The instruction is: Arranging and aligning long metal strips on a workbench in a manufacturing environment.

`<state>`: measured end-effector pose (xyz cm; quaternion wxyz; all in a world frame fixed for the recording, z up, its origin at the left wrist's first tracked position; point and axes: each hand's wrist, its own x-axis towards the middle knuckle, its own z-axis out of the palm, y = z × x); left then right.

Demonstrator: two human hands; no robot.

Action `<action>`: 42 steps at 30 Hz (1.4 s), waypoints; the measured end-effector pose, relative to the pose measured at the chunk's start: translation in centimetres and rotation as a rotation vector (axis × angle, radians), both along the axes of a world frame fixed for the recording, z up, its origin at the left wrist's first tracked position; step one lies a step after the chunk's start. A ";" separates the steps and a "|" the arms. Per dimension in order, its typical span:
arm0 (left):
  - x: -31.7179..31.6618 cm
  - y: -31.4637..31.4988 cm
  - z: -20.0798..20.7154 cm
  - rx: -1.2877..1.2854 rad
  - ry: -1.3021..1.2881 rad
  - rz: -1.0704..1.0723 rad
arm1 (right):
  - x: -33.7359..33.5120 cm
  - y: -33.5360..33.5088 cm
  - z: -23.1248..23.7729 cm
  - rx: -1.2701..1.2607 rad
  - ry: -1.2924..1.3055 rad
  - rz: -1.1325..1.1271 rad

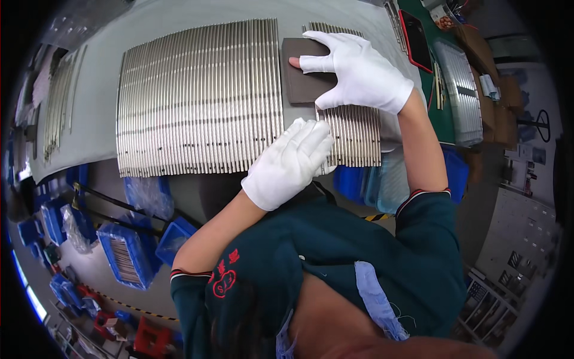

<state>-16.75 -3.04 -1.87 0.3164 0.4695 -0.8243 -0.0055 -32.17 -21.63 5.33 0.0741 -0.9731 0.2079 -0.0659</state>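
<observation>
A wide row of thin silvery metal rods (pixel 197 102) lies side by side on the light grey table cover, and a narrower row of rods (pixel 357 134) lies to its right. My right hand (pixel 368 72), in a white glove with one fingertip bare, grips a flat dark grey-brown block (pixel 308 84). That block rests between the two rows and partly over the right one. My left hand (pixel 287 164), also gloved, is closed around the near part of a rod at the right row's left edge. Its fingers hide most of that rod.
More rods (pixel 60 102) lie at the table's far left. A red-edged dark device (pixel 415 40) and a clear tray of rods (pixel 459 93) are on the right, by a green surface. Blue bins (pixel 127 254) stand on the floor below the table, some lined with plastic.
</observation>
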 end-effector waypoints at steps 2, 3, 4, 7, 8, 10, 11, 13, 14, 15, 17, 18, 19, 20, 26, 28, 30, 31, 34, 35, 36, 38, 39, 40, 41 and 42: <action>0.1 -0.1 0.4 0.002 -0.004 0.003 | -1.4 -1.1 0.3 0.071 0.046 -0.080; 0.2 -0.1 0.5 0.004 -0.010 0.002 | -2.5 -2.0 -0.1 0.070 0.086 -0.114; 0.1 -0.1 0.2 -0.021 -0.013 0.006 | -2.2 -1.7 0.0 0.070 0.086 -0.110; -0.2 -0.3 -0.1 -0.024 0.008 -0.013 | -0.1 -0.1 -0.1 0.032 -0.018 -0.083; -0.3 -0.3 -0.3 -0.023 0.007 -0.013 | -0.2 -0.1 -0.1 0.032 -0.019 -0.083; -0.2 -0.2 -0.6 -0.033 0.021 -0.013 | -0.4 -0.2 0.2 0.087 0.012 -0.101; -0.1 -0.2 -0.5 -0.035 0.022 -0.013 | -1.7 -0.9 0.3 0.050 0.031 -0.113; 0.0 -0.1 -0.3 -0.061 0.014 -0.008 | -4.2 -1.8 0.9 0.003 0.082 -0.145; 0.0 -0.2 -0.1 -0.062 0.015 -0.006 | -4.7 -1.7 1.1 0.040 0.023 -0.173; 0.1 -0.2 0.0 -0.053 -0.004 0.004 | -4.7 -1.9 1.1 0.040 0.024 -0.171; -0.1 -0.2 0.1 -0.041 -0.024 0.007 | -3.4 -1.6 1.4 0.036 -0.043 -0.062; -0.1 -0.1 0.1 -0.024 -0.014 0.007 | -1.6 -0.6 1.2 -0.016 0.035 -0.028; -0.1 -0.2 0.1 -0.011 -0.004 0.007 | -0.3 0.2 0.3 0.036 0.007 -0.017; -0.1 -0.2 0.0 -0.011 -0.004 0.004 | 0.2 0.5 0.3 0.006 0.024 0.032; 0.0 -0.2 -0.1 -0.047 -0.055 0.007 | -1.7 -1.0 0.6 0.024 0.024 -0.103; 0.0 -0.3 0.0 -0.030 -0.042 -0.009 | -0.2 -0.1 0.2 -0.019 0.029 -0.094; 0.0 -0.3 -0.3 -0.018 -0.001 -0.037 | 0.0 0.1 -0.1 -0.045 0.005 -0.071; 0.2 -0.2 -0.4 -0.004 0.035 -0.043 | -0.2 -0.1 0.1 -0.004 0.024 -0.109; 0.1 -0.4 0.1 -0.004 0.061 -0.048 | -3.9 -0.9 0.7 0.007 0.092 -0.226; 0.0 -0.5 0.3 -0.004 0.063 -0.051 | -5.0 -1.0 0.4 -0.041 0.075 -0.234; 0.0 -0.6 0.7 -0.019 0.039 -0.041 | -5.6 -0.9 0.3 -0.001 0.072 -0.293; 0.1 -0.7 1.2 -0.033 0.011 -0.033 | -5.4 -0.3 0.2 -0.007 0.083 -0.335; 0.2 -0.6 1.5 0.022 0.008 -0.058 | -5.4 0.0 0.1 -0.013 0.095 -0.373; 0.3 -0.6 1.7 0.075 0.006 -0.083 | -5.6 0.2 0.1 -0.014 0.095 -0.377; 0.4 -0.6 1.8 0.075 0.005 -0.088 | -5.8 0.4 0.1 -0.027 0.123 -0.376; 0.5 -0.5 1.8 0.077 -0.003 -0.106 | -6.0 0.5 0.0 -0.041 0.152 -0.374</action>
